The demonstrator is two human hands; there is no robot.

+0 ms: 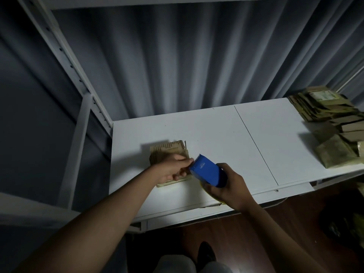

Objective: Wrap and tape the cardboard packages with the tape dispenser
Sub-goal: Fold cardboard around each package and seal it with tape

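Cardboard package [167, 152] lies flat on the white table [216, 134], near its left end. Left hand [171, 170] rests on it, fingers curled at the dispenser's teeth, probably pinching the tape end; too dim to confirm. Right hand [228, 186] grips the blue tape dispenser [206, 172], angled to pull tape across. Stack of packages [331, 123] waits far right.
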